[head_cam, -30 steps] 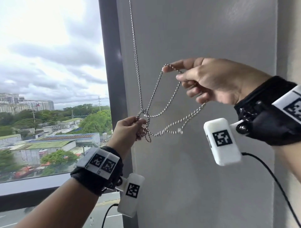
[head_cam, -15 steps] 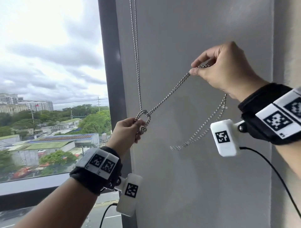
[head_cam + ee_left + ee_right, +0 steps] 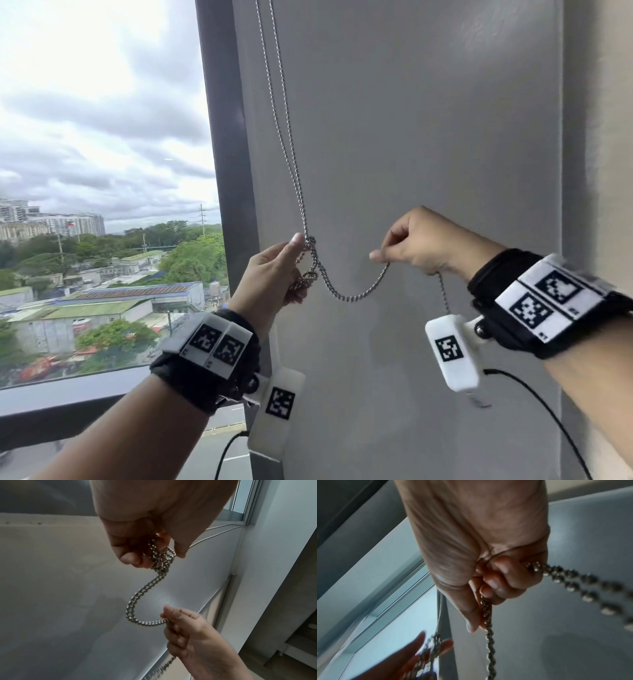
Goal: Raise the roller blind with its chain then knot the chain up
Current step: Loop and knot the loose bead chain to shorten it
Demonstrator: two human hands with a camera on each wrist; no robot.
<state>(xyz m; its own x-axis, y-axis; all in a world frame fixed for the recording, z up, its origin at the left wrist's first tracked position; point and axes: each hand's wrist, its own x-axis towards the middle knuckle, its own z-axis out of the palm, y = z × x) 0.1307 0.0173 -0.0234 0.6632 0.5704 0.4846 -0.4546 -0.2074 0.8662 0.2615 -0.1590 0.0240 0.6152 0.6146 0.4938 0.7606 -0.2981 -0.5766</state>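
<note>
Hanging down the grey wall (image 3: 428, 137) just right of the dark window frame (image 3: 226, 144), the chain (image 3: 284, 137) runs as two strands to a knot (image 3: 310, 263) held in the left hand (image 3: 270, 281). That hand's thumb and curled fingers (image 3: 130, 559) pinch the bunched loops of the knot — the wrist view shows the beads gathered between the fingertips.

From the knot, a doubled length of chain sags in a shallow curve to the right and rises into the right hand (image 3: 424, 246). The right hand is closed on it: the thumb and forefinger pinch the doubled strand, and the other fingers (image 3: 498, 580) are curled around it. Below this fist a short tail of chain hangs down toward the white wrist camera (image 3: 452, 353).

The two hands are level with each other and near, with slack chain between them. The blind itself is not clearly seen. To the left, through the glass (image 3: 102, 171), lie roofs, trees and a cloudy sky — well beyond the sill (image 3: 68, 394).
</note>
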